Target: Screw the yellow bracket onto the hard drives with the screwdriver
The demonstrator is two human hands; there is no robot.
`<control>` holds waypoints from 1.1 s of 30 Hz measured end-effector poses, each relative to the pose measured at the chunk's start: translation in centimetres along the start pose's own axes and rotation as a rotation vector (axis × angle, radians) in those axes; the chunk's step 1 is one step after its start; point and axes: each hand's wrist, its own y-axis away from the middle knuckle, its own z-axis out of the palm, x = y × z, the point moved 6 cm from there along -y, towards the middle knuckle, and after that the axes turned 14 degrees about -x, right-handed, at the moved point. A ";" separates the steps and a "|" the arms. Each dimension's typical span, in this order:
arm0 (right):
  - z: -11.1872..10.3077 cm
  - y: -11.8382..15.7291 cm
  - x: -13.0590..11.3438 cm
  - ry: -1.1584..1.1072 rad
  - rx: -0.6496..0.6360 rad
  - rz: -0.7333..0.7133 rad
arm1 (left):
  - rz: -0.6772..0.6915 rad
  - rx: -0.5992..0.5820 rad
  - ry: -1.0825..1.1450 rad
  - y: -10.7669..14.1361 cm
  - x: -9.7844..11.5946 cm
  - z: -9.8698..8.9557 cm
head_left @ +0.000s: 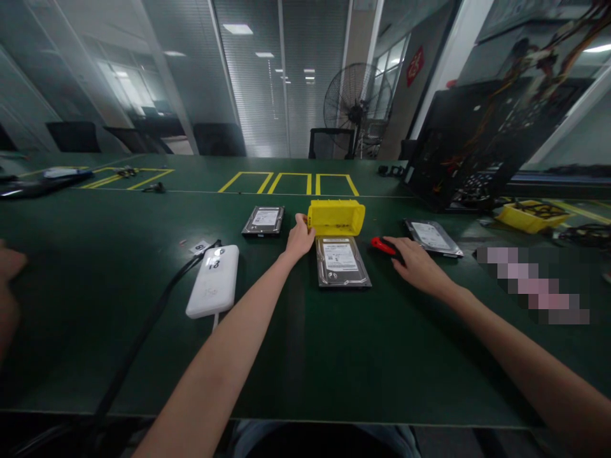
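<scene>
My left hand pinches the left edge of a yellow plastic bin, whose open side faces me. Just in front of the bin lies a hard drive, label up, its far edge close to the bin. To the right, my right hand has its fingers closed over a red-and-black tool lying on the table; its exact kind is partly hidden by the fingers. Beyond that hand rests a second hard drive. A third hard drive sits left of the bin.
A white power bank with cables lies left of my forearm on the green table. An open black computer case stands back right, near another yellow bin holding dark parts. Another person's hand shows at the left edge.
</scene>
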 end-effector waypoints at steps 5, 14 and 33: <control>-1.9 -3.9 -2.2 -0.076 -0.004 -0.046 | -0.006 -0.005 0.006 -0.2 -0.3 0.1; -0.7 -13.0 -5.7 -0.074 -0.132 0.147 | -0.009 0.012 0.027 -0.1 -0.3 -0.2; 1.6 -13.8 -4.3 -0.086 -0.204 0.166 | 0.011 0.006 0.011 -0.5 -0.5 0.2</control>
